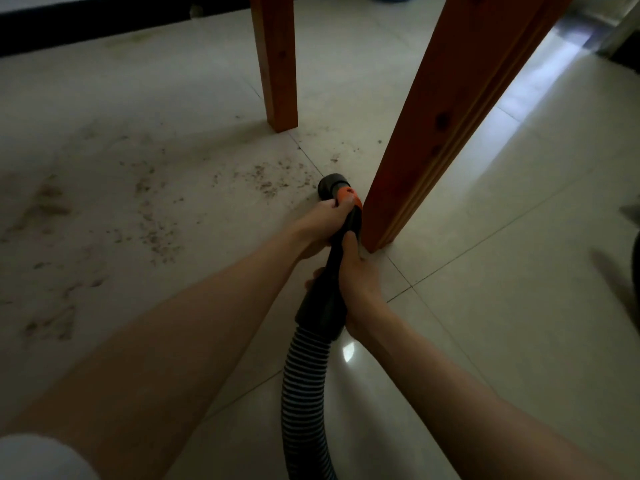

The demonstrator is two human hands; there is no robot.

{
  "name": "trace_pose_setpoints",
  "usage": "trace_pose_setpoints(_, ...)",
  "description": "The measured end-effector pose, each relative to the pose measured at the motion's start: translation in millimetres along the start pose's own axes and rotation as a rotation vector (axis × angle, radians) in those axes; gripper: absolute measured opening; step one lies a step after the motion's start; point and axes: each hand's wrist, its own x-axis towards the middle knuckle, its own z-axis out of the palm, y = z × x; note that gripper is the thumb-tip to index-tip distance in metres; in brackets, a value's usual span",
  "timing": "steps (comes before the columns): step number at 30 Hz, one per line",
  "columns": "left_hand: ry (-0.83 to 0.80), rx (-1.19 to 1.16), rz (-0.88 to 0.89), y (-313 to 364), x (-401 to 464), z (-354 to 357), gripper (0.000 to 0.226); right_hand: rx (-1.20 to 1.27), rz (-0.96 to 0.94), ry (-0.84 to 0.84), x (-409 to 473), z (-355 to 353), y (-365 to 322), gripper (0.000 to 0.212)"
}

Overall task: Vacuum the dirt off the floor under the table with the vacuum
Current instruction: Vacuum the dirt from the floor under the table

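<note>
Fingers of both hands (346, 251) wrap the vacuum nozzle (337, 197) above dirt (266, 185).

Both hands grip the black vacuum wand (341, 237) near centre: the left hand (323, 225) by its orange collar (348, 197), the right hand (356, 282) lower, above the ribbed hose (304, 382) running to six o'clock. The nozzle (330, 185) sits at the floor just beside the near table leg (450, 109), with dirt (263, 181) scattered towards nine o'clock and a second table leg (277, 60) at twelve.

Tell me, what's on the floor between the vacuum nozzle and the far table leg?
In the head view, pale tile floor with scattered dirt crumbs lies between the vacuum nozzle and the far table leg; nothing else.
</note>
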Motion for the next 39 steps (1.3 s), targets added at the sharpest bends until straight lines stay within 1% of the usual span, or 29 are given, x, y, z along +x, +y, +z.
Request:
trace_pose_setpoints(5, -0.025, -0.089, 0.027, -6, 2, -1, 0.043, 0.088, 0.022, 0.005, 4, 1, -8, 0.036)
trace_pose_setpoints(7, -0.043, -0.134, 0.016, -8, 2, -2, 0.043, 0.117, 0.018, 0.000, 6, 0, -10, 0.039)
trace_pose_setpoints(11, -0.098, -0.194, 0.020, -7, 1, 0, 0.042, 0.190, 0.067, -0.022, 8, -9, -16, 0.053)
trace_pose_setpoints(16, -0.116, -0.211, 0.034, -6, -1, 3, 0.039, 0.261, 0.148, -0.064, 6, -22, -22, 0.053)
trace_pose_setpoints(20, -0.101, -0.209, 0.033, -4, -2, 3, 0.039, 0.244, 0.127, -0.048, 8, -21, -20, 0.054)
trace_pose_setpoints(24, -0.047, -0.209, 0.038, -5, -6, 6, 0.037, 0.199, 0.113, -0.040, 9, -17, -19, 0.058)
trace_pose_setpoints(31, 0.019, -0.191, 0.023, -3, -9, 12, 0.040, 0.176, 0.176, -0.086, 1, -33, -31, 0.049)
trace_pose_setpoints(35, 0.052, -0.201, 0.002, -1, -11, 16, 0.041, 0.138, 0.228, -0.092, -1, -40, -39, 0.053)
trace_pose_setpoints(39, 0.046, -0.192, -0.006, 2, -16, 16, 0.042, 0.125, 0.214, -0.083, -3, -38, -39, 0.052)
